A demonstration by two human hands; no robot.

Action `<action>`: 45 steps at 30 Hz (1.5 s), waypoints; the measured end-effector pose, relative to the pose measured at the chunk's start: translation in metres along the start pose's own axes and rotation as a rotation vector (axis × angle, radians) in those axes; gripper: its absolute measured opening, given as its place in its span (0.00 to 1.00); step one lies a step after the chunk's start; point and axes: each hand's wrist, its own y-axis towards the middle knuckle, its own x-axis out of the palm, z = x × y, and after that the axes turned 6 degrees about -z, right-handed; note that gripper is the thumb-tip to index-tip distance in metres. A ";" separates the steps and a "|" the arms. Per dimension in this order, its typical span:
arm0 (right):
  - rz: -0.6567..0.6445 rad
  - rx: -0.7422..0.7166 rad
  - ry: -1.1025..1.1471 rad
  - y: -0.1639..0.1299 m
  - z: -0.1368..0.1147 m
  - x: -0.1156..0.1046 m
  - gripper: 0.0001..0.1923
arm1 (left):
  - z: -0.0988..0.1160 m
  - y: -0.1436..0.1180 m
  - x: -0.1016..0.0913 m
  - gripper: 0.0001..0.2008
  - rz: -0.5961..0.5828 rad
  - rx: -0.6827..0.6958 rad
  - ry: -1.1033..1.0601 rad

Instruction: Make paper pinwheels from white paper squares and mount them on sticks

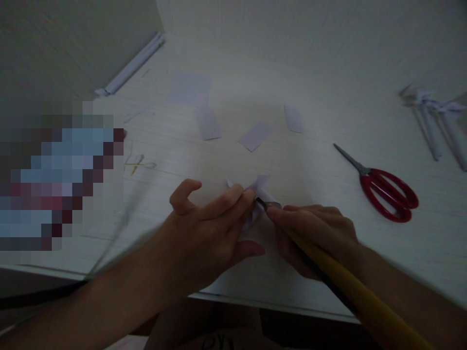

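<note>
Head view shows the left hand [213, 228] pinching a small folded white paper piece [260, 190] near the front edge of the pale table [328, 87], while the right hand [314, 233] grips a yellow-handled tool [350, 287] whose dark tip touches the paper. Red-handled scissors [383, 189] lie well apart to the right, with loose paper slips [255, 135] beyond the hands and rolled paper pinwheels [434, 121] at the far right.

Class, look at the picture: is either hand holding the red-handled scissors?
No, the scissors lie untouched on the table, right of the right hand holding a yellow tool.
</note>
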 end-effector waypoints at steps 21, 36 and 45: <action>0.302 0.462 0.845 0.044 -0.001 -0.021 0.07 | -0.011 0.000 -0.008 0.16 -0.117 0.065 -0.049; 0.076 0.720 0.773 0.049 -0.006 -0.008 0.12 | -0.010 -0.001 -0.005 0.15 -0.103 0.053 -0.110; 0.075 0.677 0.735 0.051 -0.008 -0.007 0.11 | -0.009 0.000 -0.007 0.13 -0.089 0.059 -0.091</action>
